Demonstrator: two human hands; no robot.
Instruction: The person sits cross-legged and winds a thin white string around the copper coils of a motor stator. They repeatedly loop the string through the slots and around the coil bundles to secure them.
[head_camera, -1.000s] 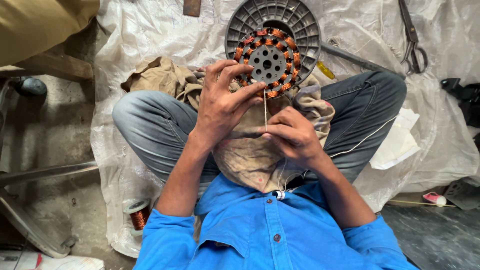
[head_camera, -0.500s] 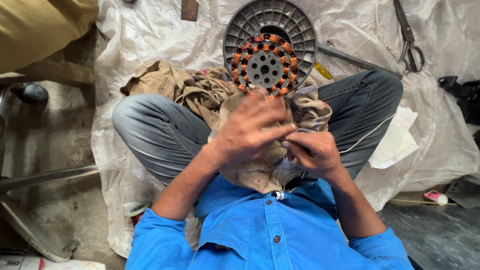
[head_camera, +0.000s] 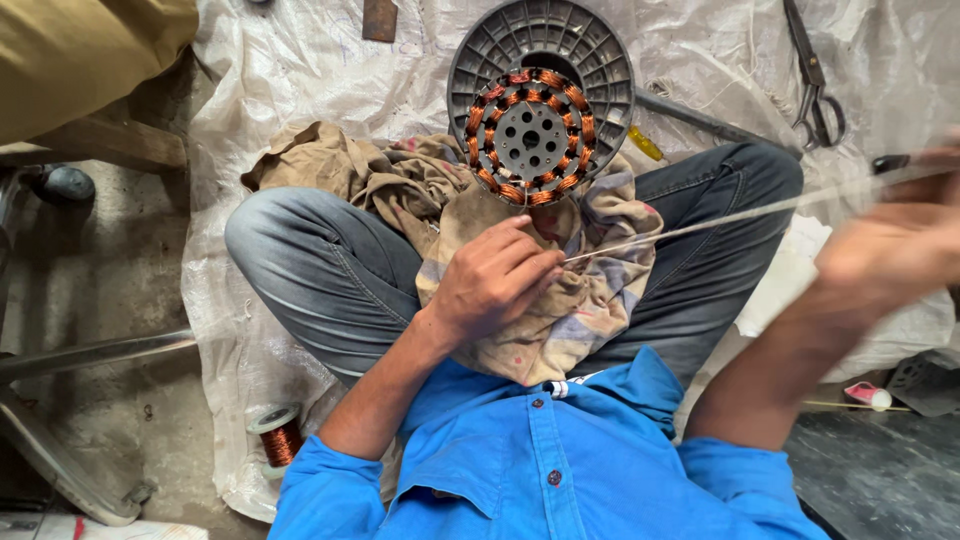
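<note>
Head view: left hand (head_camera: 495, 285) pinches wire (head_camera: 700, 222) below stator (head_camera: 531, 136).

One head-worn camera looks steeply down, close, onto the seated person's lap and floor.

The right hand (head_camera: 885, 255) is motion-blurred, partly cut off; its grip perhaps holds the strand (head_camera: 720, 218).
</note>
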